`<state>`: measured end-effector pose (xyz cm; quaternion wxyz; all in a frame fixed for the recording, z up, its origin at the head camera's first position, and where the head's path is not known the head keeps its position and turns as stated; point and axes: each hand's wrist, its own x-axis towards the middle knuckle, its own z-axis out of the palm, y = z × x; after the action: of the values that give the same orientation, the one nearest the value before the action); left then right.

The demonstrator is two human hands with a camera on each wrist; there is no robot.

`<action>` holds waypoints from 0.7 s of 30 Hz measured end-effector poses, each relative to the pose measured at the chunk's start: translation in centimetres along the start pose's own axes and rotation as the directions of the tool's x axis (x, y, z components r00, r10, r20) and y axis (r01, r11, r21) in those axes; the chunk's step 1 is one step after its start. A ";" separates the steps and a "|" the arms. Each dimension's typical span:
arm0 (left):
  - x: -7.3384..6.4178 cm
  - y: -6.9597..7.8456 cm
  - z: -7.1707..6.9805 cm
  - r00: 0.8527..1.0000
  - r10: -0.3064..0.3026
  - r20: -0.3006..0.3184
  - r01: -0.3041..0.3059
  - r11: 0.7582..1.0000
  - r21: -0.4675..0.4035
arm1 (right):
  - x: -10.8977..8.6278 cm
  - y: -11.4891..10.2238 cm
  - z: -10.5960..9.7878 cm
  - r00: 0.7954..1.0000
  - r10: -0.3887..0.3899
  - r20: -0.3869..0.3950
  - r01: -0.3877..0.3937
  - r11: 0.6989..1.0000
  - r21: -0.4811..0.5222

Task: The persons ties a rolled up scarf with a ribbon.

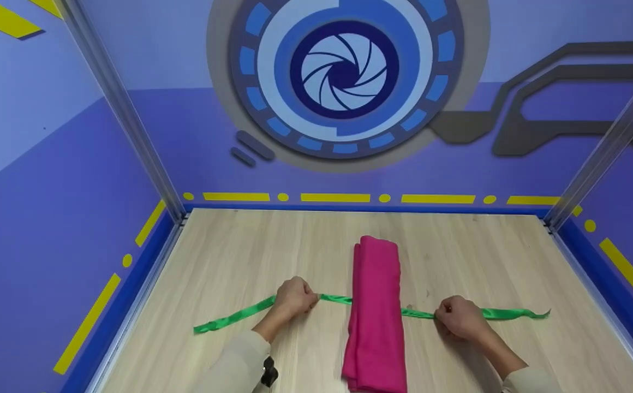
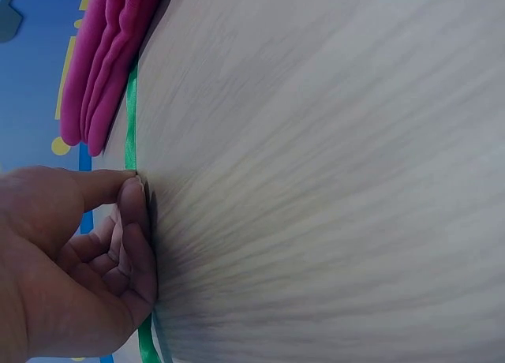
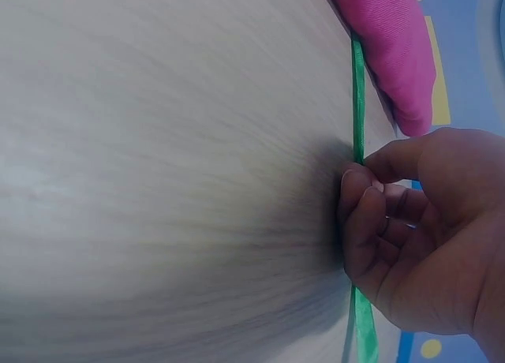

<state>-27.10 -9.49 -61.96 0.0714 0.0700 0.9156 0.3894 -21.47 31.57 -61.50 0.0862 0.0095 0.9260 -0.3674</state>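
Note:
A folded pink cloth (image 1: pixel 376 316) lies lengthwise on the table, its layers stacked into a long narrow bundle. Beneath it passes a green ribbon (image 1: pixel 240 315), coming out on both sides. My left hand (image 1: pixel 293 297) pinches the ribbon a short way left of the cloth, thumb against finger in the left wrist view. On the other side, my right hand (image 1: pixel 461 317) pinches the ribbon between thumb and fingertips, close over the tabletop. Loose ribbon ends trail outward past both hands. The stretch under the cloth is hidden.
The light wood table (image 1: pixel 229 245) is bounded by purple-blue panels (image 1: pixel 185 142) at the back and sides. Metal posts (image 1: pixel 131 120) stand at its back corners. A small black object (image 1: pixel 268 372) shows at the left sleeve.

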 end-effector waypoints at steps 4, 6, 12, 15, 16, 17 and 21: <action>-0.1 0.0 0.0 1.000 -0.007 -0.001 0.007 1.000 -0.007 | 0.0 0.0 0.0 1.000 0.009 -0.005 -0.009 1.000 -0.001; -0.1 0.1 0.0 1.000 -0.011 0.001 0.011 1.000 -0.011 | 0.0 0.0 0.0 1.000 0.009 -0.010 -0.009 1.000 -0.006; -0.1 0.0 0.0 1.000 -0.017 -0.001 0.017 1.000 -0.017 | 0.1 0.1 0.1 1.000 0.007 -0.013 -0.007 1.000 -0.018; -0.1 0.0 0.0 1.000 -0.010 -0.008 0.009 1.000 -0.018 | 0.2 0.2 0.1 1.000 0.012 -0.005 -0.012 1.000 -0.023; -0.1 0.0 0.0 1.000 -0.006 -0.010 0.006 1.000 -0.018 | 0.2 0.2 0.1 1.000 0.017 -0.001 -0.017 1.000 -0.023; -0.1 0.0 0.1 1.000 -0.003 -0.013 0.003 1.000 -0.017 | 0.2 0.1 0.0 1.000 0.022 0.003 -0.022 1.000 -0.022; -0.1 0.0 0.1 1.000 -0.004 -0.018 0.003 1.000 -0.017 | 0.2 0.1 0.0 0.999 0.036 0.009 -0.035 0.999 -0.028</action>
<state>-26.95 -9.46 -62.02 0.0644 0.0643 0.9131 0.3974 -21.69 31.59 -61.62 0.0971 0.0230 0.9303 -0.3530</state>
